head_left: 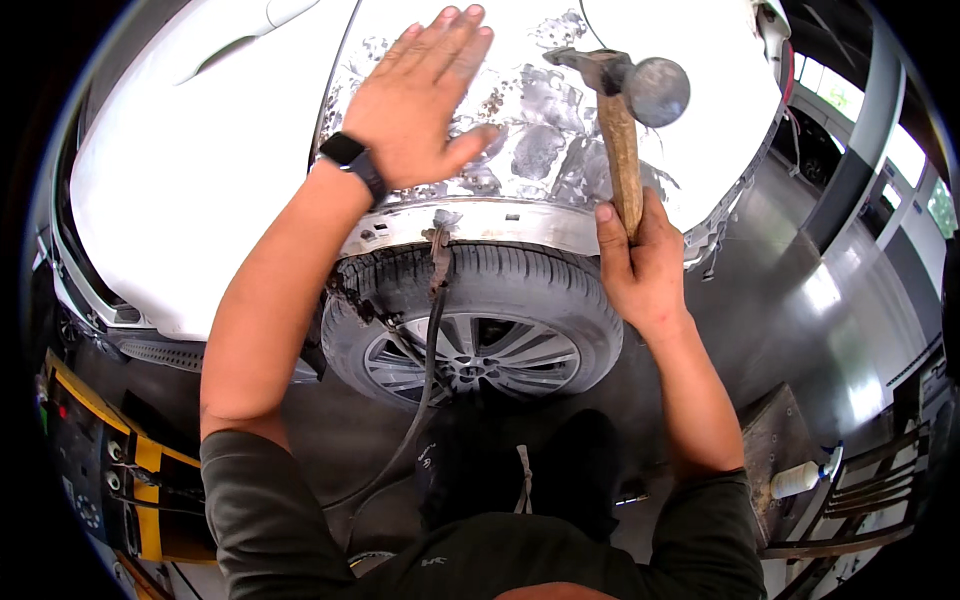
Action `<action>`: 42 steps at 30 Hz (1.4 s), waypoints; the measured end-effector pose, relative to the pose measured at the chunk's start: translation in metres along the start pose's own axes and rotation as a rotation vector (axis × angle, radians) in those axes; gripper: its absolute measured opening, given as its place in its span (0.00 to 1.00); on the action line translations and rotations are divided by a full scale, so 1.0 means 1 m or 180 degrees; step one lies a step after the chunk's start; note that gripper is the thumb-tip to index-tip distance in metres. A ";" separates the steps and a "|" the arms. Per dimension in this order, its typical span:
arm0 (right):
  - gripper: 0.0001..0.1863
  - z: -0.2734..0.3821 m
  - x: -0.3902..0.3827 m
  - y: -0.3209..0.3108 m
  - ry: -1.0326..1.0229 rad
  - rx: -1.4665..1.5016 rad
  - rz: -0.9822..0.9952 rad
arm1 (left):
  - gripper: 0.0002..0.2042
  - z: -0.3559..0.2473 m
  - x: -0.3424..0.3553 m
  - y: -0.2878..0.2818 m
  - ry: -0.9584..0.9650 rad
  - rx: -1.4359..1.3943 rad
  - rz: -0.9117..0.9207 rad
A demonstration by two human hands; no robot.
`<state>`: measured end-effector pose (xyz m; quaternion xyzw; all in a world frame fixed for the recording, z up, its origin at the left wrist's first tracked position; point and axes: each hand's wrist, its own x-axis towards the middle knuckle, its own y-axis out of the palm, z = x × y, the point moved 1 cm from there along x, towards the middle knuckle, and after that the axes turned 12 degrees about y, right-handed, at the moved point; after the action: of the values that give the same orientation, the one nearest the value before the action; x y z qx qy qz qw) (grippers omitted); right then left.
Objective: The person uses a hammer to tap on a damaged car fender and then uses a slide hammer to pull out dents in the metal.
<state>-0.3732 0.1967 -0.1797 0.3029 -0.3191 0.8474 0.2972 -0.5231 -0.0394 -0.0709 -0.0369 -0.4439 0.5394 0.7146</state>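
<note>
My left hand [412, 110], with a dark watch [352, 162] at the wrist, lies flat with fingers stretched over the white car panel [715, 85]. Around it the paint is ground away in patches, showing scratched bare metal [540, 150] and small dark spots. My right hand [645, 260] is closed round the wooden handle of a body hammer [622, 150]. Its round steel face points right and its narrow end points left, raised in front of the panel. A clamp [440, 255] on a cable grips the wheel arch edge [545, 222] between my arms.
Below the arch stands a tyre on a spoked wheel [470, 350]. A dark cable [425, 390] hangs from the clamp toward the floor. A yellow and black machine [150, 500] with cables stands at lower left. At lower right are a white spray bottle [797, 480] and a wooden chair [850, 520].
</note>
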 end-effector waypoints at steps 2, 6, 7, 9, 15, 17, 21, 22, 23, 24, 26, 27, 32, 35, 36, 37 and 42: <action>0.13 0.004 0.002 -0.003 -0.0143 -0.0150 0.0041 | 0.44 0.004 -0.012 0.005 0.0019 0.0261 -0.0188; 0.12 0.016 0.007 -0.002 -0.0083 -0.0028 0.0016 | 0.42 0.008 -0.015 0.010 -0.0021 0.0486 -0.0403; 0.12 0.018 0.012 -0.001 -0.0066 -0.0083 0.0005 | 0.43 0.011 -0.016 0.009 -0.0038 0.0471 -0.0355; 0.12 0.020 0.015 -0.001 -0.0066 -0.0139 -0.0052 | 0.43 0.012 -0.016 0.008 0.0038 0.0457 -0.0348; 0.15 0.004 0.002 -0.008 0.0357 0.0413 0.0012 | 0.43 0.037 -0.015 -0.003 0.0558 0.0288 -0.0026; 0.16 0.000 0.000 -0.013 0.0710 0.0708 0.0104 | 0.43 0.045 0.004 0.001 0.0959 0.0449 0.0060; 0.15 0.009 0.000 -0.004 0.0657 0.1203 0.0216 | 0.40 0.048 0.061 0.011 0.1332 0.0579 -0.0086; 0.15 0.016 -0.001 -0.006 0.0800 0.1392 0.0379 | 0.40 0.052 0.067 0.011 0.1322 0.0589 -0.0099; 0.15 0.024 -0.001 -0.007 0.0815 0.1371 0.0361 | 0.39 0.053 0.073 0.012 0.1321 0.0605 -0.0164; 0.17 0.033 -0.002 -0.003 0.0935 0.1592 0.0457 | 0.39 0.053 0.073 0.014 0.1311 0.0608 -0.0210; 0.18 0.050 0.000 0.000 0.1047 0.1768 0.0547 | 0.38 0.053 0.061 0.015 0.1265 0.0524 -0.0230; 0.20 0.056 0.004 0.002 0.1270 0.2015 0.0681 | 0.38 0.053 0.054 0.015 0.1217 0.0477 -0.0234; 0.28 0.070 0.030 0.002 0.1562 0.2319 0.1147 | 0.41 0.038 -0.008 0.003 0.0704 0.0160 -0.0279; 0.28 0.067 0.035 0.014 0.1609 0.2351 0.1177 | 0.42 0.028 -0.024 0.000 0.0409 0.0084 -0.0206; 0.28 0.066 0.037 0.017 0.1611 0.2360 0.1189 | 0.42 0.027 -0.024 0.001 0.0358 0.0102 -0.0287; 0.28 0.066 0.038 0.020 0.1558 0.2365 0.1170 | 0.42 0.027 -0.027 0.000 0.0351 0.0106 -0.0276; 0.26 0.059 0.046 0.027 0.1482 0.2320 0.1106 | 0.40 0.021 -0.033 0.007 -0.0097 0.0161 -0.0527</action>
<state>-0.4029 0.1515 -0.1206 0.1314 0.0286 0.9869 0.0887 -0.5430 -0.0721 -0.0811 0.0263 -0.4424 0.4900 0.7506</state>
